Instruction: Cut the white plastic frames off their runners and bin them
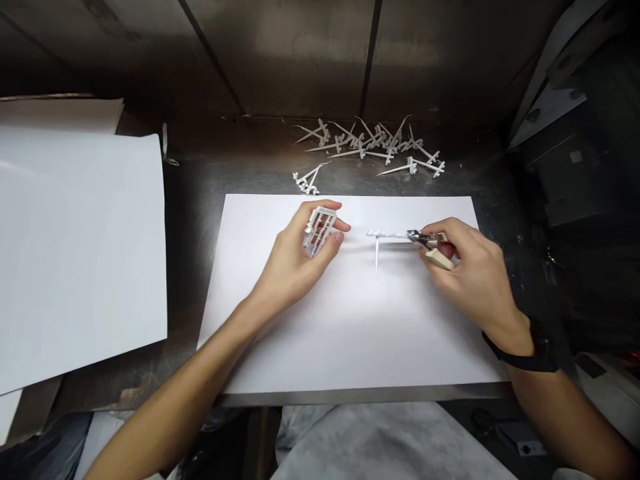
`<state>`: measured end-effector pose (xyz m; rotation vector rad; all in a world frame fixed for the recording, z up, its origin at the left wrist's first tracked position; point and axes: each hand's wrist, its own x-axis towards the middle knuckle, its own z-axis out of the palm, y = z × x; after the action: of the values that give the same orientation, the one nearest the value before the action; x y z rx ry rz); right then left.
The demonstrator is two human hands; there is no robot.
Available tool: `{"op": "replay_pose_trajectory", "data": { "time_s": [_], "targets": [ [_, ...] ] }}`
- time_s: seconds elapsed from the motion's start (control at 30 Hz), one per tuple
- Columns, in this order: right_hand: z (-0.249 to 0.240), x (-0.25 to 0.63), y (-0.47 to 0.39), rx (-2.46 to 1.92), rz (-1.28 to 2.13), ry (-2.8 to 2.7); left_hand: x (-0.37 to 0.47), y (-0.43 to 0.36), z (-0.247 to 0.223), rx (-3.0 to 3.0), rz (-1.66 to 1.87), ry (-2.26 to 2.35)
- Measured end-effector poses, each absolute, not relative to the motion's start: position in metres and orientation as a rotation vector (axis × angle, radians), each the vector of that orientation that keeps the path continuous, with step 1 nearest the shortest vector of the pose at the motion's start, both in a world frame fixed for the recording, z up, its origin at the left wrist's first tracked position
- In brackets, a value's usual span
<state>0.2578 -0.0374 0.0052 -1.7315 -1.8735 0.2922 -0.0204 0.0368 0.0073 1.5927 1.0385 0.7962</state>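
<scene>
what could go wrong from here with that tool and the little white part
The thin branched piece at the tip of the pliers-like tool in the right hand might drop onto the sheet below. The white part in the left hand looks slim-barred and could bend if squeezed hard.

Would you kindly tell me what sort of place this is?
Probably a factory or workshop bench: a dark metal worktop, a heap of thin, branching white plastic-looking pieces along its back, and a cream-handled metal plier-like tool in the right hand.
</scene>
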Motion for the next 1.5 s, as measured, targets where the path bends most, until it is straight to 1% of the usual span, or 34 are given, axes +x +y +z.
{"op": "replay_pose_trajectory", "data": {
  "time_s": [0.07,0.13,0.23,0.33,0.43,0.53,0.63,0.8,1.0,1.13,1.23,1.3,1.4,1.5],
  "targets": [
    [0.013,0.256,-0.041,-1.72,0.558,-1.665,-0.021,0.038,0.007,1.423,0.782,1.0],
    [0.018,0.252,-0.043,-1.683,0.836,-1.475,-0.019,0.036,0.004,1.26,0.697,0.942],
    [0.019,0.246,-0.046,-1.583,1.182,-1.294,-0.012,0.026,0.001,1.041,0.619,0.872],
    [0.017,0.244,-0.046,-1.473,1.408,-1.196,-0.005,0.017,0.001,0.906,0.575,0.841],
    [0.018,0.245,-0.046,-1.446,1.52,-1.171,-0.003,0.013,0.003,0.889,0.552,0.842],
    [0.022,0.245,-0.047,-1.461,1.54,-1.222,-0.004,0.014,0.004,0.898,0.573,0.839],
    [0.025,0.24,-0.047,-1.51,1.47,-1.32,-0.004,0.016,0.006,0.88,0.589,0.843],
    [0.019,0.238,-0.047,-1.537,1.349,-1.419,-0.001,0.016,0.01,0.875,0.513,0.85],
    [0.015,0.244,-0.05,-1.717,1.051,-1.477,-0.004,0.02,0.008,0.909,0.579,0.929],
    [0.012,0.229,-0.055,-1.759,1.087,-1.635,-0.004,0.02,0.003,0.835,0.541,0.934],
    [0.007,0.219,-0.057,-1.8,1.092,-1.728,0.0,0.019,0.003,0.665,0.558,0.904],
    [0.006,0.221,-0.057,-1.801,1.075,-1.667,0.002,0.02,0.006,0.509,0.596,0.876],
    [0.007,0.232,-0.057,-1.692,1.078,-1.408,0.002,0.021,0.012,0.316,0.619,0.832],
    [0.008,0.242,-0.056,-1.518,1.188,-1.236,0.001,0.021,0.017,0.211,0.663,0.769]
  ]
}}
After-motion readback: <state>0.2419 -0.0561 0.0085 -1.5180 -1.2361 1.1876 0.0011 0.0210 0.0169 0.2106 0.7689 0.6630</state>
